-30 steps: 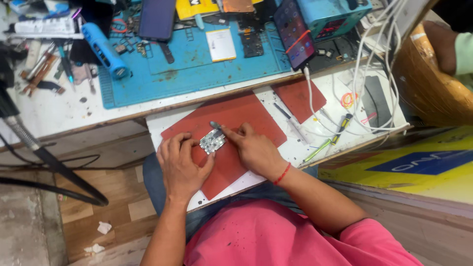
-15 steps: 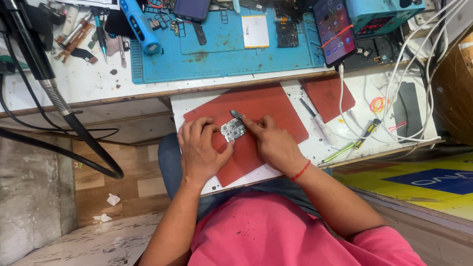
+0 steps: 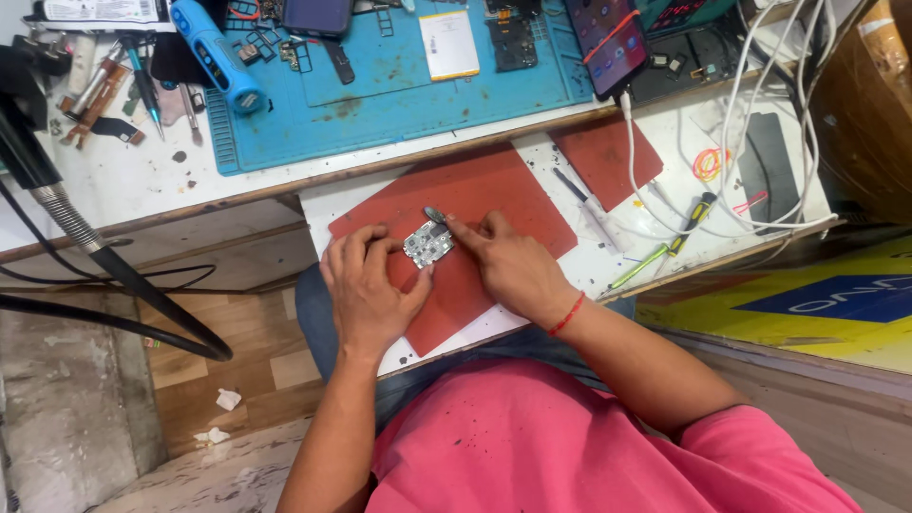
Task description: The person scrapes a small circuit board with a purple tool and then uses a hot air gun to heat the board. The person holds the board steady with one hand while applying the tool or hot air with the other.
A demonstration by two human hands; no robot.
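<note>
Holding: the left hand (image 3: 366, 290) is steadying a small silver-grey circuit board with tiny components (image 3: 428, 244) from its left and lower edge, thumb and fingers pinching it in a closed grip.
Working: the right hand (image 3: 508, 266) is pressing its forefinger on the board's upper right corner, with a thin metal tool (image 3: 435, 215) sticking out past the fingertip; whether that grip is closing on the tool I cannot tell.
Board location: it is lying flat on a large dark-red rectangular mat (image 3: 475, 204), near the mat's middle, between the two hands.
Mat location: it is resting on a white pull-out surface (image 3: 655, 223) in front of the person's pink shirt (image 3: 570, 446).
Wrist: a red thread band (image 3: 567, 314) is circling the right wrist.
Beside: a smaller dark-red mat (image 3: 608, 161) is lying to the right, with white cables (image 3: 750, 85) and a yellow-and-black screwdriver (image 3: 692, 220) further right.
Behind: a blue work mat (image 3: 380, 104) is carrying a blue cylindrical tool (image 3: 217, 55) and a phone with a lit screen (image 3: 608, 43).
</note>
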